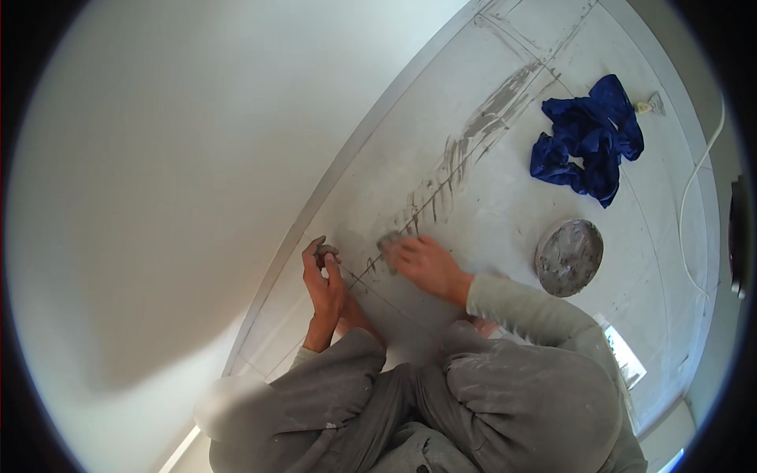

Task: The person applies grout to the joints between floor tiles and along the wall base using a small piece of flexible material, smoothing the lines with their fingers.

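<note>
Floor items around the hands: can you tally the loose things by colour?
Blue: 1, the crumpled cloth
Grey: 3, the round bowl of paste, the lump in the left hand, the wad under the right hand
White: 1, the cord
Total: 5

head view: worn on the head, looking steeply down | faces the floor (505, 142) where it meets the white wall (158, 173) | close in, knees and both hands at lower centre | fisheye bends edges toward the rim | single view only
</note>
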A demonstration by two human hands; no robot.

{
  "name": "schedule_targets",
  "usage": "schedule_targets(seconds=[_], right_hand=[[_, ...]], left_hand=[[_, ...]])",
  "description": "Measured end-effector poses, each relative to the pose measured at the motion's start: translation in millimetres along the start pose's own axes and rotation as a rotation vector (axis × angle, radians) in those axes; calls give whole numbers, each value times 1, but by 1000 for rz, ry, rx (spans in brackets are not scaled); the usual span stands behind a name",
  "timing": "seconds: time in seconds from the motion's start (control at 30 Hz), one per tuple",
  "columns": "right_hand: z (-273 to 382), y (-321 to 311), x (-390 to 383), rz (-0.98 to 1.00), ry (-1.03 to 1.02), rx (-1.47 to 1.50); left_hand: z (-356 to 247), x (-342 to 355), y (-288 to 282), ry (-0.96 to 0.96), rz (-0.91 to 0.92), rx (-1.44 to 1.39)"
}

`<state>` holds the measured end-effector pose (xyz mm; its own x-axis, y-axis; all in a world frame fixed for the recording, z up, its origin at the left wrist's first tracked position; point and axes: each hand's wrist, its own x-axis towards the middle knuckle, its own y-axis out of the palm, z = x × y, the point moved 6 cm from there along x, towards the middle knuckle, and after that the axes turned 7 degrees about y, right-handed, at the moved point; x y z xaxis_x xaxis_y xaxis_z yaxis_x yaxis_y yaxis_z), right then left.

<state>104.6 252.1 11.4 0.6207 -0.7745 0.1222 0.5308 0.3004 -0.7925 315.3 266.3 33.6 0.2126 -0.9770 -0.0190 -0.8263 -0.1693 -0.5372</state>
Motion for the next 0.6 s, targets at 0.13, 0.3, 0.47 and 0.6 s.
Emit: schedule_targets(seconds=[0.13,0.3,0.47,0.6], right_hand=[[0,-13,-5,222,48,84],[-32,-40,11,-102,202,0],[-20,-34,-9,-89,296,290],[-126,-132,9,-555,570,174]], left_hand=[[-1,5,-2,21,-17,-38],[1,4,5,16,28,-16],[-4,8,10,17,57,-30],[-4,9,16,50,79,-21]])
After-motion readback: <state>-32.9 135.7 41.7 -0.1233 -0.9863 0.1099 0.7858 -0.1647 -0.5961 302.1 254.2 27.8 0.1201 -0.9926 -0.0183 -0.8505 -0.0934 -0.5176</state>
